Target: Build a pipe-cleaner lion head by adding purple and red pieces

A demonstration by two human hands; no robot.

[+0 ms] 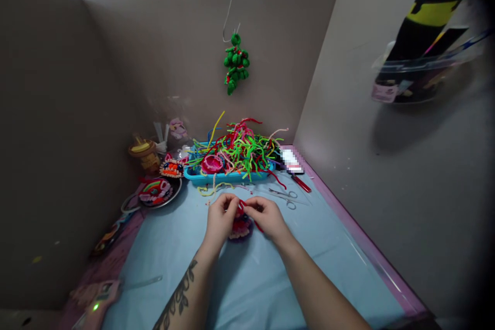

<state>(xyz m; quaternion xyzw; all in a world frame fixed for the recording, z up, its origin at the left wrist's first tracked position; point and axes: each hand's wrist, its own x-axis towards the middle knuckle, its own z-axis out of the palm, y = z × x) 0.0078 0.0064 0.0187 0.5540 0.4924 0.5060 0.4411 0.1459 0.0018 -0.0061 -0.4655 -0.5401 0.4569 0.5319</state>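
My left hand (222, 219) and my right hand (268, 215) meet above the middle of the blue table cover. Thumb and forefinger of each are pinched together on a bright red fuzzy strand (241, 207), which looks like soft yarn or pipe cleaner. One end of red trails below my right fingers. Just under the hands is a small round fuzzy piece (240, 229) in pink, red and dark purple; its upper part is hidden by my fingers. Whether the strand is joined to it, I cannot tell.
Behind the hands stands a blue tray (232, 179) heaped with coloured strands. Scissors (286, 196) and a red-handled tool (301, 183) lie right of it, near a blurred-out screen (292, 161). A round dish (178, 191) holds colourful pieces at left. A pink device (98, 299) sits front left.
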